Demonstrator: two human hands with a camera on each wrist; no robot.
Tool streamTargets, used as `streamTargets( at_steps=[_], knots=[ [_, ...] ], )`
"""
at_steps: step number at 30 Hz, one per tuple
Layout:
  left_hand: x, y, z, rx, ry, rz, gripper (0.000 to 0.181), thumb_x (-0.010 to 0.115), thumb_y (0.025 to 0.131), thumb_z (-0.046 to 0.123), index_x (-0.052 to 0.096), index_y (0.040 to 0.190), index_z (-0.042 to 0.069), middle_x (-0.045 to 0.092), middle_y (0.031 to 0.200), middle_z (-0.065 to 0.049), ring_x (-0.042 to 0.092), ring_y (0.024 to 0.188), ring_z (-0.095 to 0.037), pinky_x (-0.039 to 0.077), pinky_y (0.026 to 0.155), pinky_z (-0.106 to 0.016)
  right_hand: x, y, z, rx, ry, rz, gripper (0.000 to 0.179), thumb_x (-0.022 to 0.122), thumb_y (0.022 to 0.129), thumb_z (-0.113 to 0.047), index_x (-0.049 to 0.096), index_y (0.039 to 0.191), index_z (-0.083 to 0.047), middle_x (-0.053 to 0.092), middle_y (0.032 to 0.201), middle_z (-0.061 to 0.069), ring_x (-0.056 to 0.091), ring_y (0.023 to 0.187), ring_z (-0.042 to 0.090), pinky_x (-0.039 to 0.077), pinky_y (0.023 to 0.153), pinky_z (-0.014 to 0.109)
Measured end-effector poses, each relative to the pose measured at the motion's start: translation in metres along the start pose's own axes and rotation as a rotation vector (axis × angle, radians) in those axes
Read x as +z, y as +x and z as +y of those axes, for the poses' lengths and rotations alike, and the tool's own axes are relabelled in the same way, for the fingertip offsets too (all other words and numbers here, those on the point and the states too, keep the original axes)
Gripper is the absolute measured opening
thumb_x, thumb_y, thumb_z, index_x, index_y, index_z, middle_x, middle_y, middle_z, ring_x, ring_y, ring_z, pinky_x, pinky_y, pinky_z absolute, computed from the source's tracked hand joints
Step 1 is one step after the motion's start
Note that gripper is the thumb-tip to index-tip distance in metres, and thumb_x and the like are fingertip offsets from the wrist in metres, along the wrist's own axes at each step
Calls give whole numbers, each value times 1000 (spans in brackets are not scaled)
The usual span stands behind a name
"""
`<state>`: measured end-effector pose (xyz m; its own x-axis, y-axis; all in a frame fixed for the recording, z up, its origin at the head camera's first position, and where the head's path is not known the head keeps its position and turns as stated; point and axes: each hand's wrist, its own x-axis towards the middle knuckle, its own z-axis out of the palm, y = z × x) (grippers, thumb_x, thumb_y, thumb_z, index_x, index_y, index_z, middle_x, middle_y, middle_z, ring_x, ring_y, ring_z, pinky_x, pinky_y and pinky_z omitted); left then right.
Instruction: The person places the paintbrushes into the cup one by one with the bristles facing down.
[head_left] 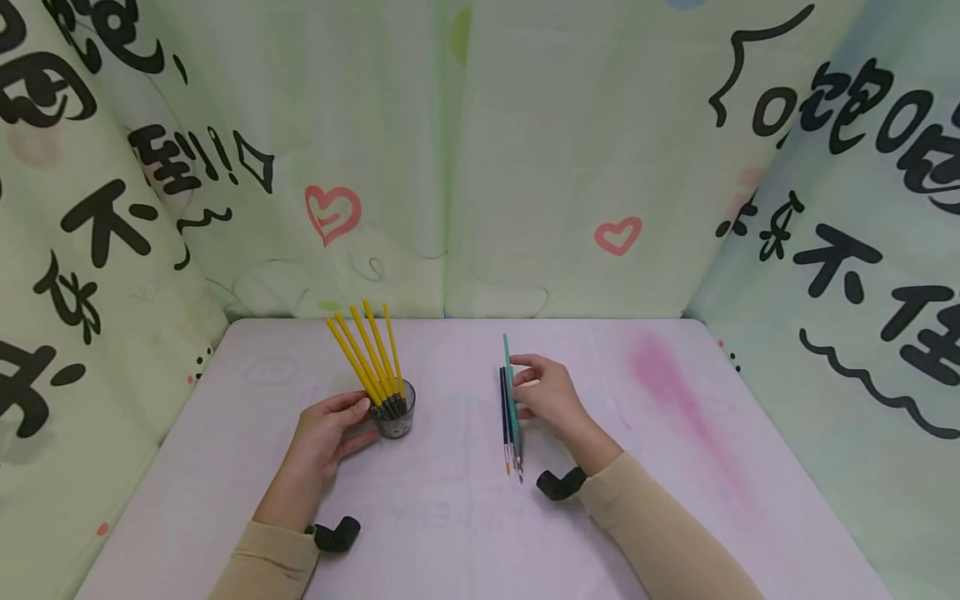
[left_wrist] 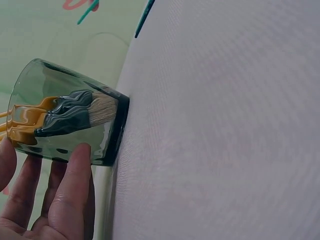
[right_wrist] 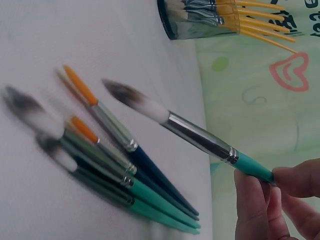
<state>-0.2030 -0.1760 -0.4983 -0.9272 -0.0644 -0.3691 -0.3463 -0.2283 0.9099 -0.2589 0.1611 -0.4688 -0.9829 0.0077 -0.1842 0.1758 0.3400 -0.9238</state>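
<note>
Here's your right hand [head_left: 552, 396], thumb and fingers pinching a green paintbrush [right_wrist: 200, 139] near the end of its handle, bristles angled away from your grip! Right beside it lie two more green-handled brushes [right_wrist: 160, 201] and two blue-handled brushes [right_wrist: 164, 179] with orange tips, bunched together on the table [head_left: 450, 517]. Over to your left hand [head_left: 322, 433]: fingers spread fairly straight, tips against the side of the glass [head_left: 396, 427], which stands upright, near the table's far half. Five yellow brushes [head_left: 372, 358] lean in it, bristles down. Behind, a pale green curtain [head_left: 525, 125] shows red hearts.
</note>
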Motion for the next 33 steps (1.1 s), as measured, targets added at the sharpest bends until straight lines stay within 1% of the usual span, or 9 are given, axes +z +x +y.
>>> streamTargets(
  at_steps=[5,7,13,17,23,24,28,31,33],
  knots=[
    [0,0,0,3,-2,-3,45,70,105,10,60,147,-3,72,116,1,72,102,-13,68,94,-45,6,-5,-9,-58,64,-9,56,72,92,9,66,144,-11,63,106,12,64,75,18,65,58,31],
    [0,-1,1,4,-2,-4,44,69,105,10,61,147,-3,72,115,2,72,102,-13,68,94,-44,9,-6,-12,-77,79,-18,55,71,93,8,65,144,-13,62,106,11,64,73,19,65,59,30],
    [0,-1,2,6,-3,-9,43,68,106,9,61,147,-3,73,114,5,71,103,-11,68,95,-44,17,-12,-24,-118,126,-30,57,72,95,5,62,147,-14,61,105,9,63,73,27,70,68,41],
    [0,-1,2,5,-6,-7,42,69,105,9,62,146,-2,73,113,6,71,103,-11,68,95,-44,23,-15,-32,-150,162,-22,56,72,95,5,62,147,-15,61,106,10,66,77,31,70,70,42],
    [0,-1,2,3,0,-1,42,70,105,10,62,145,-2,72,115,4,71,104,-12,68,95,-44,33,-17,-43,-220,222,-38,56,71,95,5,62,147,-16,61,107,10,70,79,21,71,72,42],
    [0,-1,2,3,0,0,43,70,105,10,62,145,-2,72,116,4,71,104,-12,68,95,-44,34,-17,-45,-231,236,-43,56,71,95,6,62,146,-16,61,107,10,70,79,20,71,73,44],
    [0,-1,1,4,3,-7,45,69,105,11,61,147,-2,72,117,3,71,105,-12,68,96,-44,40,-17,-51,-265,288,-46,55,70,94,8,63,143,-16,62,106,11,71,81,25,71,77,51],
    [0,-2,2,6,3,-11,45,69,106,11,60,148,-2,73,117,3,71,105,-12,68,96,-43,46,-18,-58,-293,310,-37,55,69,94,9,63,144,-14,62,105,10,70,81,27,71,76,50],
    [-1,-2,2,5,3,-12,46,69,106,11,59,148,-2,73,117,3,71,105,-12,68,95,-43,51,-19,-63,-313,324,-33,56,69,93,9,62,145,-12,62,105,8,70,79,25,71,75,48]
  ],
)
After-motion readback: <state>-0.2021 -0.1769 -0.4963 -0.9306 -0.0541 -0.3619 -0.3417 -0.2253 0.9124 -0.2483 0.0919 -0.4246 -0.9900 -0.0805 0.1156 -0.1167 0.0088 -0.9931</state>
